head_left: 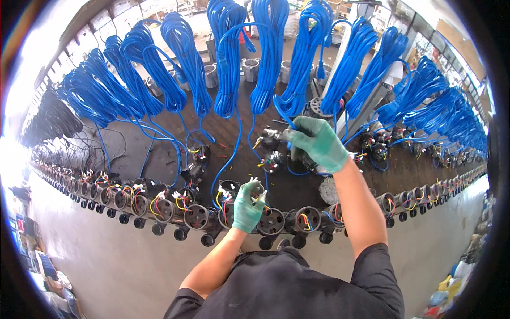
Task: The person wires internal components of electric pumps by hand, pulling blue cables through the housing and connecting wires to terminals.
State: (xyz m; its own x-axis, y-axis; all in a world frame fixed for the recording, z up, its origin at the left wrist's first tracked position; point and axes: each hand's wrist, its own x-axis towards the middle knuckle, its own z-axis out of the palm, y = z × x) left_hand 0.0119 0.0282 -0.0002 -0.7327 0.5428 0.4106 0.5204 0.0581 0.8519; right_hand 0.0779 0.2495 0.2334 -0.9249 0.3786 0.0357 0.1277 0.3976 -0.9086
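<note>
Wiring seems to be partway along on the bench. By the middle of the bench, toward its far edge, a blue cord is clasped by the closed fingers of the gloved right hand; whether the dark part just beside those fingers is gripped too cannot be told. At the near edge, the left hand, also gloved, is held with fingers bent in close together above the row of black housings; whether a wire is pinched there cannot be made out. Coloured wires are left sticking up from many housings along the near edge, and these are judged to be unfinished. Farther in, toward the right end, clusters of wired parts are seen beside blue cords, so some joining is probably done there. Above the far edge, a long row of blue coils is hung, and thin dark leads are left trailing near the left end, so much appears to remain.
</note>
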